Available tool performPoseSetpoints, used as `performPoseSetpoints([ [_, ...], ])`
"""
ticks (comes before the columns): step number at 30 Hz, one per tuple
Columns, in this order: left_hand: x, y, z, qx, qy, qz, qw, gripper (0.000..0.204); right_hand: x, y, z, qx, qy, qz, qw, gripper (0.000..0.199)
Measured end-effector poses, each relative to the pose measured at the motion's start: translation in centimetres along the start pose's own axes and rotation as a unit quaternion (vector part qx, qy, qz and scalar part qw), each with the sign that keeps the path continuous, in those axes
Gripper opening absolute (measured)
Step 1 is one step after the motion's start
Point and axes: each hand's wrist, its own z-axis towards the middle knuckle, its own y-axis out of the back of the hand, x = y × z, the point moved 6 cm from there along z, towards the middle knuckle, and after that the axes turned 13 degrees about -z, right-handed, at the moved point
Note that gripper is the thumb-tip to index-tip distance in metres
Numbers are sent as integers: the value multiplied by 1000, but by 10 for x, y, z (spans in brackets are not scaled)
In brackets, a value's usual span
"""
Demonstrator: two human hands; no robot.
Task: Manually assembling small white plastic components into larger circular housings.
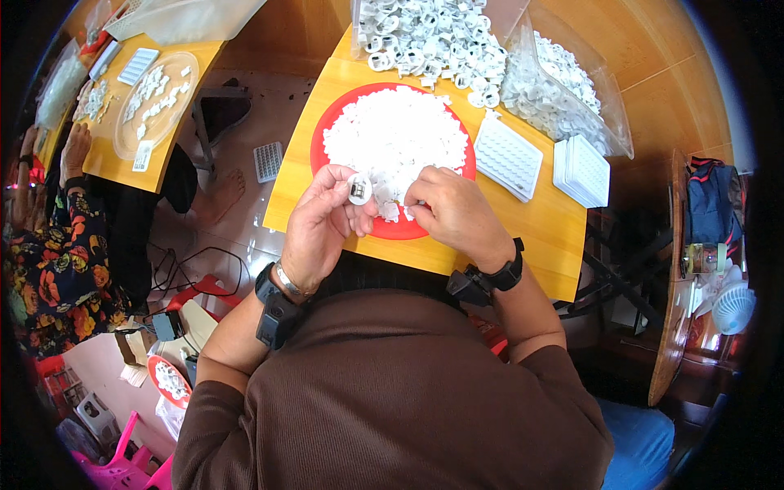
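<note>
My left hand (322, 211) is closed around a round white plastic part (360, 189), held up between thumb and fingers, with dark and metallic detail in its middle. Beside it, my right hand (453, 211) has its fingertips pinched on a small white plastic piece (407, 214) at the near side of the red tray (416, 232). A large heap of small white pieces (392, 135) fills the tray, washed out by glare. A few loose pieces lie between my hands near the tray's front rim.
On the yellow table (294, 184), round white parts (441, 41) are heaped at the back, next to a clear bin (563, 90) of more. White gridded trays (508, 157) and a stack of white trays (581, 171) stand right. Another person's hand (76, 151) rests at a left table.
</note>
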Motion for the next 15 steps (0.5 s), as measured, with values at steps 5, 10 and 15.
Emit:
performPoseSetpoints([
  [5,0,-1,0,0,1,-12,1000,18,1,-2,-6,9,14,11,1000,9],
  [10,0,-2,0,-9,-2,-7,1000,18,9,7,-12,21,35,32,999,19],
  [15,0,-1,0,-13,-7,-9,1000,17,13,9,-16,36,34,53,997,19],
])
